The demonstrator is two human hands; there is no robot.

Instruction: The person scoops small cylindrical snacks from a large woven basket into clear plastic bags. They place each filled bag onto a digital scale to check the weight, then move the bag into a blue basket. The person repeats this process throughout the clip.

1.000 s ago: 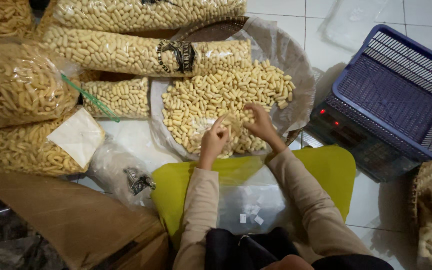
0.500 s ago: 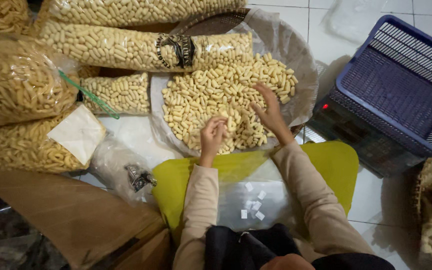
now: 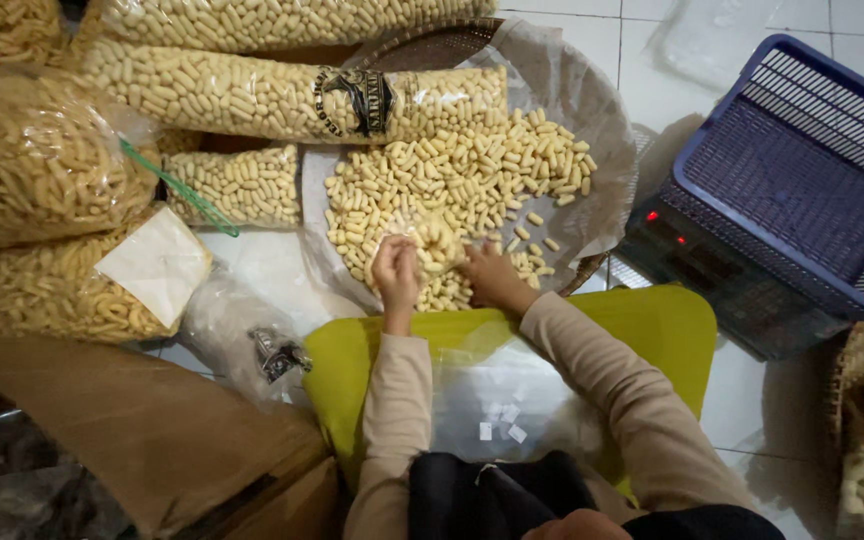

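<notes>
left hand (image 3: 395, 272) curled on a small clear plastic bag (image 3: 439, 242) | right hand (image 3: 489, 276) cupped, scooping pale finger-shaped puffed snacks (image 3: 452, 180) | risk: snacks may spill past bag mouth onto white tiled floor (image 3: 742, 390)

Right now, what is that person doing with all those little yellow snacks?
A person in beige sleeves sits over a lined basket tray heaped with pale puffed corn snacks. The left hand and the right hand are both down in the near edge of the pile, gathering snacks into a small clear bag held between them. Filled snack bags lie stacked to the left. A blue plastic basket sits on a weighing scale to the right.
</notes>
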